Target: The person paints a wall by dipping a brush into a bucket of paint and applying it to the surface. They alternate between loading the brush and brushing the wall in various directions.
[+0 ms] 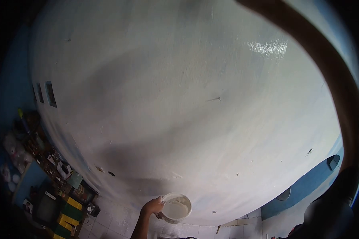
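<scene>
My left hand [153,206] grips the rim of a round tub [172,219] at the bottom middle. Whitish paint [175,209] lies inside it, and the tub is held in front of a large wall. Its fingers are closed at the tub's left side and partly hidden behind it. My right arm [327,63] curves up along the right side and leaves the view at the top, so my right hand is out of sight. The wall [155,91] is coated whitish, with bluish patches and a wet shine at the upper right.
Nails [215,99] and small holes mark the wall. Shelves with clutter [54,159], a dark television-like box [47,205] and a yellow-green striped cloth [71,213] stand at the lower left. Pale floor tiles [103,223] run below. A blue lower wall [299,193] shows at the right.
</scene>
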